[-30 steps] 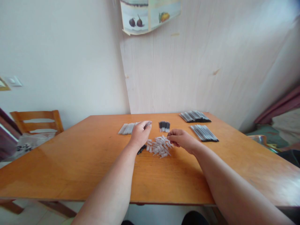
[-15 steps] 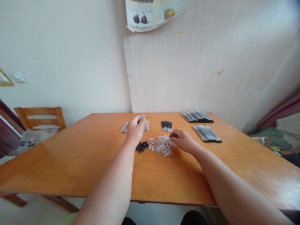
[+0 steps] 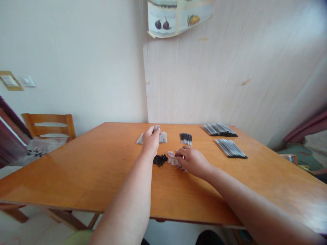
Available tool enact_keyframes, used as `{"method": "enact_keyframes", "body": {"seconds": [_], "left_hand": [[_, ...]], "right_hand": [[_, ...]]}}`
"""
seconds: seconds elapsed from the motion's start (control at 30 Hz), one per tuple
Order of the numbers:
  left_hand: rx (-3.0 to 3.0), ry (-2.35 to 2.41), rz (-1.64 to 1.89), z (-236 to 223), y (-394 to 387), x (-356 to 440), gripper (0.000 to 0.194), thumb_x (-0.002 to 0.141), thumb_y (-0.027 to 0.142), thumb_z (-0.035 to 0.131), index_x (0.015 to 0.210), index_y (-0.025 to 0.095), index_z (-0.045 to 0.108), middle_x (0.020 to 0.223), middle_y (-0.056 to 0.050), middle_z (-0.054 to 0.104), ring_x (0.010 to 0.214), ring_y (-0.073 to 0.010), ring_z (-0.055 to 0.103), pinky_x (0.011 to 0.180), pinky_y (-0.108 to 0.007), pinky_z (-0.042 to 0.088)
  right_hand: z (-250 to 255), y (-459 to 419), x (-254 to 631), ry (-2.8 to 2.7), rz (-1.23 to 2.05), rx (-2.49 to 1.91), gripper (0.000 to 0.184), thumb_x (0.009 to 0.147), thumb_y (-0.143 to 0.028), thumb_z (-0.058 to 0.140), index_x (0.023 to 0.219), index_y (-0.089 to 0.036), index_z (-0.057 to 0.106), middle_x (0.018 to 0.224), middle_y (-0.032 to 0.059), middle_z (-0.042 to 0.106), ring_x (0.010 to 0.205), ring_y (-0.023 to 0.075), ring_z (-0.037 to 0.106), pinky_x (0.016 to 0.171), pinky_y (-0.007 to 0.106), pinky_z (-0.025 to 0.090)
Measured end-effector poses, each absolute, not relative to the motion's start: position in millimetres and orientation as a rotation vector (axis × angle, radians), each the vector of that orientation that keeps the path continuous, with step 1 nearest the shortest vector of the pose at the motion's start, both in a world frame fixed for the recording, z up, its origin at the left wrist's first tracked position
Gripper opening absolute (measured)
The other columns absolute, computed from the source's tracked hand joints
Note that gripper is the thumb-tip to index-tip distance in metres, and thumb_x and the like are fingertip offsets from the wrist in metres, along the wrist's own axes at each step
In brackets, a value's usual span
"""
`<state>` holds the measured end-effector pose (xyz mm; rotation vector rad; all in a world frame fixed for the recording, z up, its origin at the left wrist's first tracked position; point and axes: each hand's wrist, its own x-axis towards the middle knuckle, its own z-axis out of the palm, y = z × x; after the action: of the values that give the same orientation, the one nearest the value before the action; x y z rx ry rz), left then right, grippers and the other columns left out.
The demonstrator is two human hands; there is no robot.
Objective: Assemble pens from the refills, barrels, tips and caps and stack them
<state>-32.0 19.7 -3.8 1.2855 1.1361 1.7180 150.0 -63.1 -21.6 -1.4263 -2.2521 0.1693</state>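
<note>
My left hand (image 3: 151, 140) is raised over the table with its fingers closed on a translucent plastic tube (image 3: 156, 127), of which only the end shows. Behind it lies a row of clear pen barrels (image 3: 163, 137), partly covered by the hand. My right hand (image 3: 194, 160) reaches over a pile of small whitish plastic pen tips (image 3: 171, 158). Its thumb and fingers are bent and slightly apart above the pieces, hiding much of the pile. Small black plugs (image 3: 160, 160) are heaped between my two hands, just left of the whitish pieces.
A short row of black-and-white pen parts (image 3: 186, 139) lies farther back. Two batches of clear pens with black ends, one at the back (image 3: 219, 129) and one nearer (image 3: 230, 148), lie on the right. A wooden chair (image 3: 48, 124) with a plastic bag (image 3: 43, 148) stands left of the table.
My right hand has moved from the pile's right edge leftward over the pieces, and its fingers have spread. My left hand still holds the tube. The view has shifted slightly left.
</note>
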Motion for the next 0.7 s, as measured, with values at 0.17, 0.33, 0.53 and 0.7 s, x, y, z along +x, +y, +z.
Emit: {"method": "enact_keyframes", "body": {"seconds": [0.17, 0.33, 0.53, 0.7], "left_hand": [[1.291, 1.148, 1.706, -7, 23, -32, 0.023, 0.079, 0.039, 0.060, 0.081, 0.016, 0.065, 0.068, -0.001, 0.060, 0.055, -0.0078, 0.049, 0.051, -0.019, 0.039], [1.243, 1.144, 1.705, -6, 23, -31, 0.018, 0.078, 0.034, 0.060, 0.081, 0.017, 0.064, 0.068, -0.001, 0.061, 0.059, -0.0093, 0.053, 0.053, -0.019, 0.040], [1.216, 1.118, 1.696, -5, 21, -31, 0.015, 0.078, 0.031, 0.059, 0.077, 0.017, 0.063, 0.067, -0.001, 0.060, 0.058, -0.0091, 0.053, 0.052, -0.019, 0.039], [1.232, 1.110, 1.667, -1, 16, -31, 0.016, 0.079, 0.031, 0.058, 0.079, 0.016, 0.064, 0.064, 0.000, 0.059, 0.052, -0.0079, 0.048, 0.049, -0.019, 0.037]], "right_hand": [[-9, -58, 134, -2.392, 0.100, -1.507, 0.023, 0.088, -0.027, 0.053, 0.098, -0.022, 0.073, 0.092, 0.0077, 0.066, 0.083, 0.0183, 0.061, 0.070, 0.026, 0.039], [-5, -46, 115, -2.469, 0.016, -1.559, 0.026, 0.088, -0.030, 0.051, 0.100, -0.025, 0.074, 0.094, 0.0082, 0.068, 0.083, 0.0202, 0.063, 0.067, 0.027, 0.040], [-10, -33, 101, -2.491, -0.001, -1.660, 0.025, 0.084, -0.031, 0.054, 0.091, -0.024, 0.077, 0.095, 0.0110, 0.070, 0.080, 0.0229, 0.064, 0.061, 0.029, 0.038], [-20, -25, 99, -2.438, 0.058, -1.690, 0.021, 0.080, -0.026, 0.057, 0.088, -0.024, 0.076, 0.093, 0.0091, 0.072, 0.079, 0.0213, 0.065, 0.060, 0.028, 0.037]]}}
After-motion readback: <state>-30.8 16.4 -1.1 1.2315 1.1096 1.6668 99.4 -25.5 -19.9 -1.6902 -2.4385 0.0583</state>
